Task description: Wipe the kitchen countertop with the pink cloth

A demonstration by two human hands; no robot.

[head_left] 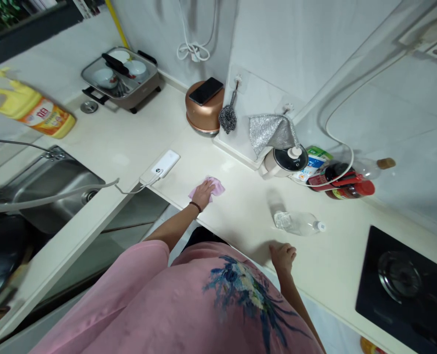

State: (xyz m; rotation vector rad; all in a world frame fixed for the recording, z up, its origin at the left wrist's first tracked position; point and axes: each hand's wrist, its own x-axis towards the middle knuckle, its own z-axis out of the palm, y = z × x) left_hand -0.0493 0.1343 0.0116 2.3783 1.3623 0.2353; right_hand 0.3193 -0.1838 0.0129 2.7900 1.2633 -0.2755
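Note:
My left hand (202,192) presses a pink cloth (214,187) flat onto the pale counter (240,211), fingers closed over the cloth; a dark band circles the wrist. My right hand (283,255) rests on the counter's front edge with fingers spread and holds nothing. A clear plastic bottle (297,222) lies on its side just beyond the right hand, apart from it. A white power bank (165,163) with a cable lies left of the cloth.
A copper pot (202,115) with a phone on its lid stands at the wall. A small cooker (283,161), sauce bottles (346,183), a black gas hob (406,282), a steel sink (52,189), a yellow oil jug (30,109) and an electric pan (120,76) surround the area.

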